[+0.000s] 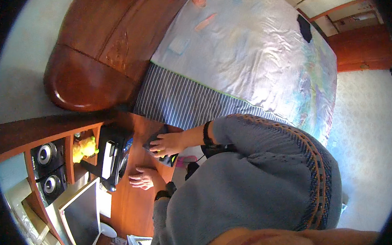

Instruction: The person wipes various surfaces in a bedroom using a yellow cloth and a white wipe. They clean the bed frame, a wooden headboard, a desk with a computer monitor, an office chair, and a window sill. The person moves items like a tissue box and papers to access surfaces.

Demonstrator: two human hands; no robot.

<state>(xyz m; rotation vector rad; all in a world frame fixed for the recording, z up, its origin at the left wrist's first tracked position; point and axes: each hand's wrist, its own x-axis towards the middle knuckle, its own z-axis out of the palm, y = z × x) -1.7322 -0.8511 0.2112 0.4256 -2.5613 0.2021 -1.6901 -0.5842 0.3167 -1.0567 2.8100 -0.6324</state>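
Right hand grips a dark cloth; left hand lies flat, empty, on desk.

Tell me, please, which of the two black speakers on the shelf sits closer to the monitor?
The lower speaker, just above the monitor. The other speaker sits above it, farther from the screen and nearer the yellow toy.

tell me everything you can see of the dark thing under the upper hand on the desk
The dark thing is a flat, dark grey to black object, maybe a cloth or pad; its material is hard to tell. It lies on the brown wooden desk near the edge by the striped bedding. The right hand rests palm down on it, covering most of it. The left hand lies on the desk, apart from it.
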